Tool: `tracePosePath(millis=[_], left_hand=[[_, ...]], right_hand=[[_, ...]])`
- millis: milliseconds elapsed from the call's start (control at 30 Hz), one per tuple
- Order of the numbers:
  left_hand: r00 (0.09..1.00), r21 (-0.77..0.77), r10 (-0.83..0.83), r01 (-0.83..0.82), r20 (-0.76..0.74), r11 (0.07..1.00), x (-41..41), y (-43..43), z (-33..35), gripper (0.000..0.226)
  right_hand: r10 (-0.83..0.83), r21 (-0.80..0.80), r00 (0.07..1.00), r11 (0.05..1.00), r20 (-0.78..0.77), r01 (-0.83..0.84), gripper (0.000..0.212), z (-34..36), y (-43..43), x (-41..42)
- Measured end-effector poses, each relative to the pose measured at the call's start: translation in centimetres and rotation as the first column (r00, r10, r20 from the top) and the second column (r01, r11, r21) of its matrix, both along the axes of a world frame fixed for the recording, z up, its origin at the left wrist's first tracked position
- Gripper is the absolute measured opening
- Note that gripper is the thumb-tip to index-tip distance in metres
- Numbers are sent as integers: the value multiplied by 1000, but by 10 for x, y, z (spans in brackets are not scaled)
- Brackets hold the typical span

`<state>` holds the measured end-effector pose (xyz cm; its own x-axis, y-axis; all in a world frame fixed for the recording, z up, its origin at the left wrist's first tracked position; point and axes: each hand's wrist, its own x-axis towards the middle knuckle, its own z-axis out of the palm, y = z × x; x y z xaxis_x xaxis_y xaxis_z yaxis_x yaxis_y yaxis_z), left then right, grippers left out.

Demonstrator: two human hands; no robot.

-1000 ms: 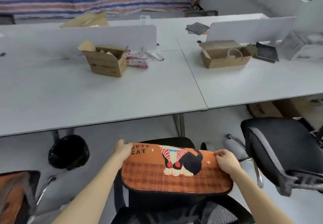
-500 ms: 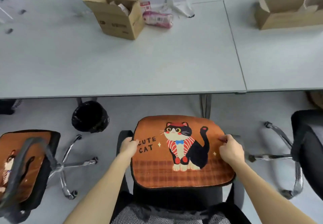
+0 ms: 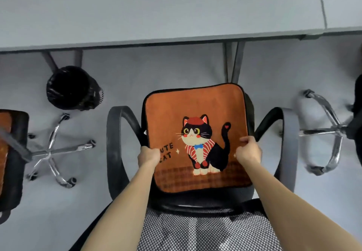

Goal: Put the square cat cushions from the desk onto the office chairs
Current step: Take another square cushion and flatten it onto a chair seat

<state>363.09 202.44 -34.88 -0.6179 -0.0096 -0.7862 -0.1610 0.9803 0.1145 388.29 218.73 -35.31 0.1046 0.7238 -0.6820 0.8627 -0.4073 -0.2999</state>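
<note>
An orange square cat cushion point(image 3: 195, 111) with a black-and-white cat and the words "CUTE CAT" lies flat on the seat of a black office chair point(image 3: 115, 133) right below me. My left hand point(image 3: 148, 156) grips the cushion's left edge and covers part of the lettering. My right hand point(image 3: 248, 150) pinches its right edge. The chair's mesh backrest point(image 3: 205, 231) is nearest to me, and its armrests curve on both sides of the cushion. A second chair at the far left carries another orange cushion point(image 3: 4, 133), mostly cut off by the frame.
The grey desk point(image 3: 156, 11) runs across the top, its legs point(image 3: 233, 62) just beyond the chair. A black waste bin point(image 3: 72, 88) stands under the desk at left. Chrome chair bases lie at left point(image 3: 52, 152) and right point(image 3: 333, 131) on the grey floor.
My view has tilted down and closer. The cushion has moved forward and down, from held tilted above the backrest to lying flat on the seat, with both hands still on its edges.
</note>
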Motion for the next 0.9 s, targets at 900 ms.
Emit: tracePosePath(millis=[900], left_hand=[[669, -64, -625, 661, -402, 748, 20, -8, -29, 68]], right_hand=[[244, 176, 933, 939, 266, -296, 40, -24, -18, -2]])
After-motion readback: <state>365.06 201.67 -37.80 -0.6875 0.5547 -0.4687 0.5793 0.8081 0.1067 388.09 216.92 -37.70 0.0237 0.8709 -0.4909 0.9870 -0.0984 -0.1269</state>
